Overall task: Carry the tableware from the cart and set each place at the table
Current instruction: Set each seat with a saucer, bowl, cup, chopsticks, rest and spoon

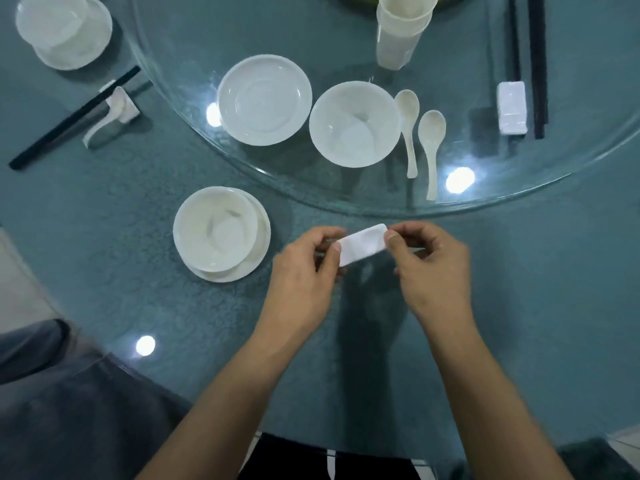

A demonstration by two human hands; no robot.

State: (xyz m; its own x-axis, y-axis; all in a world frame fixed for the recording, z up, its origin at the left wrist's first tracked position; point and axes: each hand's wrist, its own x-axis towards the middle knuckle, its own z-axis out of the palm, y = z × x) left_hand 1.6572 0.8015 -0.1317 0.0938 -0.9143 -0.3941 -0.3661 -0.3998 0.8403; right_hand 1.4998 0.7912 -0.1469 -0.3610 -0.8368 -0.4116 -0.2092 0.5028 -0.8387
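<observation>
Both hands up over the near edge of the table (526, 282), holding one piece between them. Left hand (301, 268) pinches the left end of a small white oblong chopstick rest (363, 244), thumb on top; right hand (429, 261) pinches the right end the same way, other fingers curled under. The rest is held clear of the tabletop, slightly tilted, just right of the bowl on its saucer (221, 233). It looks like glazed ceramic, which would make it stiff, light, smooth and a bit slick, and likely to chip if dropped on glass. Best held by the short ends or long edges and set down flat, not slid. Beyond, on the glass turntable (346, 197): an empty plate (265, 100), a second bowl (355, 123), two soup spoons (408, 126) side by side, a stack of cups (401, 29), a matching white block (512, 107) between dark chopsticks (536, 64). Far left, a finished-looking place: a single chopstick (74, 117) across its own rest with a spoon (116, 110), and a bowl and saucer (64, 29) above it. Cart not in view.
</observation>
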